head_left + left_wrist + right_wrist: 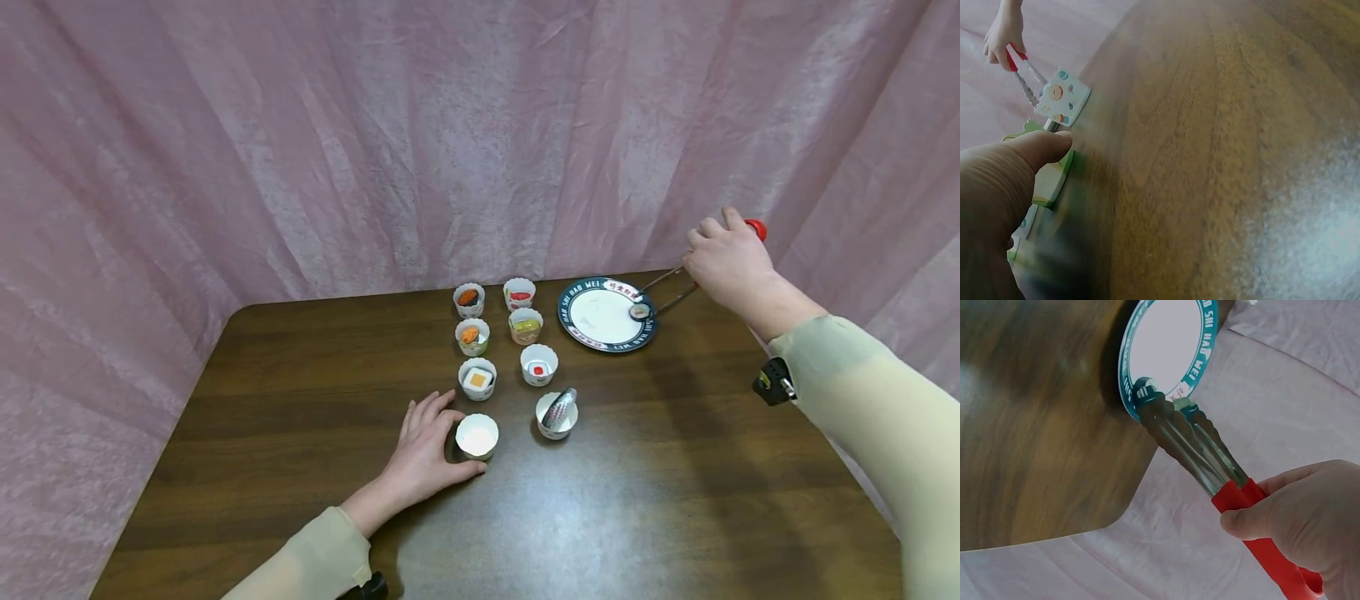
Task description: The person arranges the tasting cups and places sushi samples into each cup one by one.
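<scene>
My left hand holds an empty-looking white-lined paper cup at the near end of the left row, thumb on its near side and fingers on its far left. In the left wrist view the thumb lies against the green cup wall. My right hand grips metal tongs by their red handles. The tong tips are spread over the right part of a round plate with a dark blue-green rim. A small sushi roll piece is at the nearer tip, over the rim's inner edge.
Paper cups with toy sushi stand in two rows left of the plate. They hold an orange-topped piece, a yellow-topped one, a green one and a silvery fish piece, among others. A pink curtain hangs behind the wooden table.
</scene>
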Demonstrator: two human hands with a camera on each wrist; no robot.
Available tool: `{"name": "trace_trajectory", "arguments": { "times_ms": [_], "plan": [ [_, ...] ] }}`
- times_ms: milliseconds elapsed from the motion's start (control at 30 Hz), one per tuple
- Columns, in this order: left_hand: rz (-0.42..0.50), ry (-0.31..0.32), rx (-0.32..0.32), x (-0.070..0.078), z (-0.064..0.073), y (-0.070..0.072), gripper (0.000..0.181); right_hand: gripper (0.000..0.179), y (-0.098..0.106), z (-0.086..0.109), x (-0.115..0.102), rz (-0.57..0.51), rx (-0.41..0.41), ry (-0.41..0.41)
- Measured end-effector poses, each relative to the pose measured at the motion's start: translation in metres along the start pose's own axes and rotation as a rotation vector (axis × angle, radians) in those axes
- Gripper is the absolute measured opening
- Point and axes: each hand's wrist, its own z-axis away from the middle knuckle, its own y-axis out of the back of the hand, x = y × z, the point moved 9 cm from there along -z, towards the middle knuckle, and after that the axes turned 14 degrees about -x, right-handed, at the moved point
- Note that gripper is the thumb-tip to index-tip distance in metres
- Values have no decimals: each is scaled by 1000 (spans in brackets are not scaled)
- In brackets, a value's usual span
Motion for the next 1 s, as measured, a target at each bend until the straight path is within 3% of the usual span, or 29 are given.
{"name": "trace_trajectory", "arguments": {
  "times_ms": [267, 1000],
  "plan": [
    [16, -6, 13, 3, 0, 0, 70, 27, -8, -11, -5, 21, -64, 3],
    [-8, -36, 43, 6, 1, 1, 66, 19, -4, -32, -14, 93, -174, -31]
  ]
}}
